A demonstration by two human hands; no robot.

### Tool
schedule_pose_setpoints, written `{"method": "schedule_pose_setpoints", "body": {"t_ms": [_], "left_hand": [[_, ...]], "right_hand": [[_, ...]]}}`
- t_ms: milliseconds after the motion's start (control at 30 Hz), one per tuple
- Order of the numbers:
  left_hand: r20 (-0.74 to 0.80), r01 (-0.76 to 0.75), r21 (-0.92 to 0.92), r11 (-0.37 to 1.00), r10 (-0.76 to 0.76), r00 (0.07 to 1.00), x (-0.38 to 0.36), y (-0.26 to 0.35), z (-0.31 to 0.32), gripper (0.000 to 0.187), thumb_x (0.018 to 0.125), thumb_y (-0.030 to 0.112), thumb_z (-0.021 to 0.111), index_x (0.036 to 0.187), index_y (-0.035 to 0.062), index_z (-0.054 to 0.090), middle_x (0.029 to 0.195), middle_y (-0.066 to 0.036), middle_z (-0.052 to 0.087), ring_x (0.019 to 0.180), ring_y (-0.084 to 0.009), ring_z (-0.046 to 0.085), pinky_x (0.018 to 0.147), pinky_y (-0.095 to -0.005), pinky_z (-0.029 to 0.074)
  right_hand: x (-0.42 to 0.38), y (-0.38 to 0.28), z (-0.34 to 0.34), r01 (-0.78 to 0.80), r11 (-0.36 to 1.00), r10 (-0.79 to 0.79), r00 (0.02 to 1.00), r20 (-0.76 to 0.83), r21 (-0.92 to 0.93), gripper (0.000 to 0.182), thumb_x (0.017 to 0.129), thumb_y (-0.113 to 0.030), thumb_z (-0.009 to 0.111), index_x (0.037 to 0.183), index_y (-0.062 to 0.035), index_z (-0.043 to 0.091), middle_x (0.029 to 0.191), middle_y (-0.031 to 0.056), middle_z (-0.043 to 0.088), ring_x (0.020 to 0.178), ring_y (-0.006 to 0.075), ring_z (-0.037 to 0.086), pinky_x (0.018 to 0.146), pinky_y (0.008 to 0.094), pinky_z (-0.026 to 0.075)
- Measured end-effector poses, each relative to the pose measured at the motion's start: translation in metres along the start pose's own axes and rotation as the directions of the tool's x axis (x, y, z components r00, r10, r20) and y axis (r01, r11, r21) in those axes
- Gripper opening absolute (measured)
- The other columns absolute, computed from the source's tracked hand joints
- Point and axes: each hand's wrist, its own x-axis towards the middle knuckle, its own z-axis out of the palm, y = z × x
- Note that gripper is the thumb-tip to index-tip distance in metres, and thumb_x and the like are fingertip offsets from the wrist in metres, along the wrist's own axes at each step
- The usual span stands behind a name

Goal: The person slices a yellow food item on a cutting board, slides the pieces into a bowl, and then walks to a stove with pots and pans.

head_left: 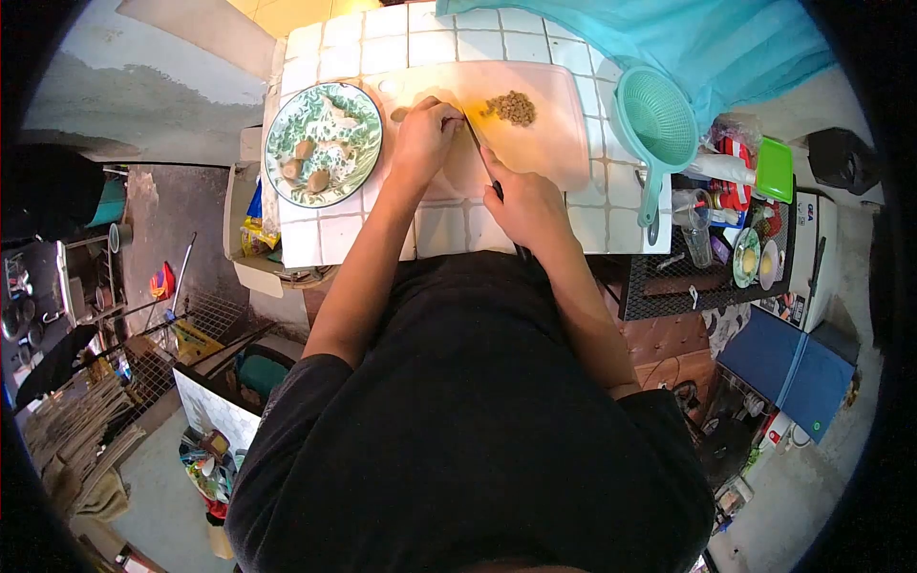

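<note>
My right hand (527, 205) is closed around the dark handle of a knife (475, 138), whose blade points away from me over the pale pink cutting board (559, 158). Beside the blade's tip, my left hand (427, 136) is closed with its fingers bunched against the board; what they pinch is hidden. A small heap of finely chopped brown bits (514, 108) lies on the board, right of the blade. To the left, a green-and-white patterned plate (369, 166) holds several brown roundish pieces (318, 180) and some pale pieces (336, 112).
The board lies on a white tiled counter (441, 229). A mint-green strainer (655, 119) with a handle sits at the right, under a turquoise cloth (659, 38). Beyond it stands a black mesh rack (659, 286) with a cup, plates and packets.
</note>
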Motion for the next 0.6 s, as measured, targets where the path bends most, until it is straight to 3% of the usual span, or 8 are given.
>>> {"method": "schedule_pose_setpoints", "body": {"t_ms": [333, 600], "left_hand": [[-0.028, -0.037, 0.040, 0.999, 0.038, 0.999, 0.000, 0.000, -0.001, 0.012, 0.088, 0.001, 0.077, 0.100, 0.0005, 0.079, 0.096, -0.015, 0.076, 0.083, -0.0300, 0.076, 0.078, -0.0364, 0.060], [0.011, -0.020, -0.037, 0.999, 0.021, 1.000, -0.005, -0.003, -0.006, 0.019, 0.089, 0.003, 0.080, 0.108, -0.0010, 0.077, 0.103, -0.014, 0.074, 0.085, -0.0262, 0.076, 0.079, -0.0341, 0.061]], "right_hand": [[0.002, 0.011, 0.011, 0.005, 0.998, -0.004, 1.000, -0.022, 0.062, 0.066, 0.097, -0.028, 0.064, 0.159, -0.0154, 0.050, 0.079, 0.0240, 0.072, 0.077, 0.0436, 0.071, 0.078, 0.0542, 0.057], [0.001, 0.008, 0.002, -0.041, 0.998, 0.042, 0.999, -0.018, 0.054, 0.064, 0.098, -0.029, 0.064, 0.159, -0.0200, 0.050, 0.081, 0.0217, 0.073, 0.080, 0.0423, 0.073, 0.080, 0.0538, 0.058]]}}
